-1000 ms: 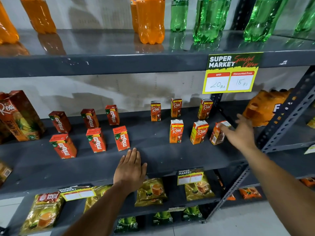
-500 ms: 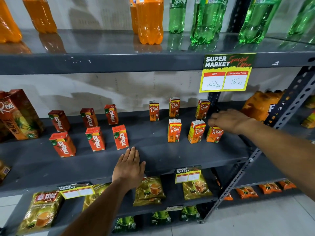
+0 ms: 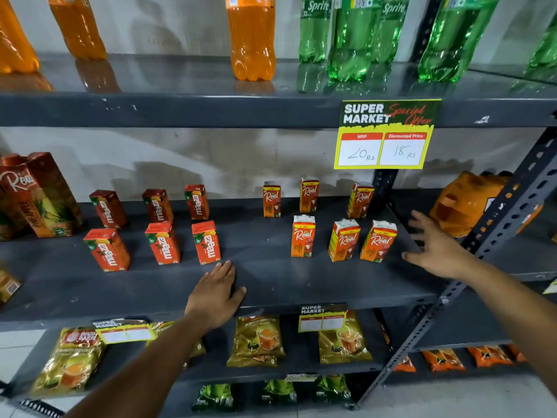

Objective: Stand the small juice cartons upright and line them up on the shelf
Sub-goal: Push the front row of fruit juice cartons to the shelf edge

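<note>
On the grey middle shelf point(image 3: 271, 285) two groups of small juice cartons stand upright in two rows. Red Maaza cartons point(image 3: 162, 242) are on the left, orange Real cartons point(image 3: 303, 235) on the right. The rightmost front Real carton point(image 3: 378, 241) stands near the shelf's right end. My right hand point(image 3: 437, 248) hovers just right of it, fingers spread, holding nothing and apart from the carton. My left hand point(image 3: 215, 294) lies flat on the shelf's front edge, below the Maaza cartons, palm down and empty.
A large Real pineapple carton point(image 3: 39, 194) stands at the far left. Orange and green soda bottles point(image 3: 251, 37) fill the shelf above, with a price sign point(image 3: 385, 134) on its edge. Tea pouches point(image 3: 256, 340) lie below. A slotted upright post point(image 3: 494, 230) and an orange pack point(image 3: 470, 200) are right.
My right hand has let go of the rightmost front Real carton, which was tilted and now stands upright, and has drawn back to the right. My left hand stayed on the shelf edge.
</note>
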